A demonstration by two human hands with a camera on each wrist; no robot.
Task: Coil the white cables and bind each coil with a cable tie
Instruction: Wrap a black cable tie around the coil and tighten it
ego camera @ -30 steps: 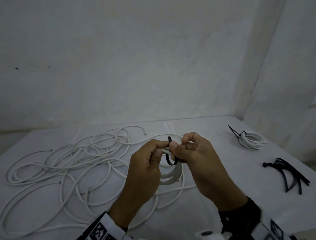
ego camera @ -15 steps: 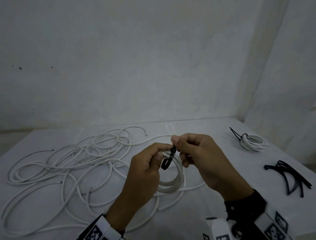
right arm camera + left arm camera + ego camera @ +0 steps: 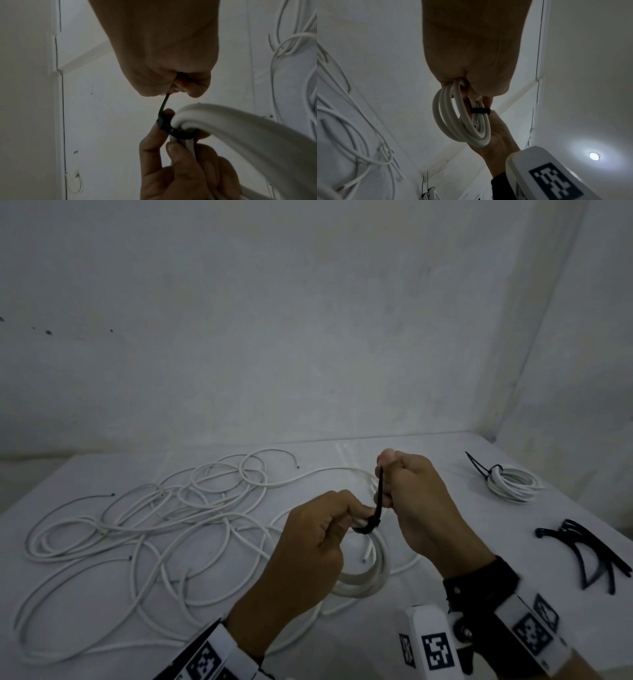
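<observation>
At counter centre, the coil [image 3: 363, 577] is pinched by the left hand [image 3: 308, 546]; the cable tie [image 3: 376, 501] tail, gripped by the right hand [image 3: 418, 505], is being cinched toward 12 o'clock; a firm final pull is judged necessary.

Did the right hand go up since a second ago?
Yes. The right hand has risen, pulling the black cable tie tail up from the coil; its knuckles now sit nearer the table's back edge than before.

A bare, dim indoor workspace: plain whitewashed walls [image 3: 308, 337] meet at a corner, a white-covered table [image 3: 445, 446] fills it, and one recessed ceiling light [image 3: 594, 156] glows overhead.
</observation>
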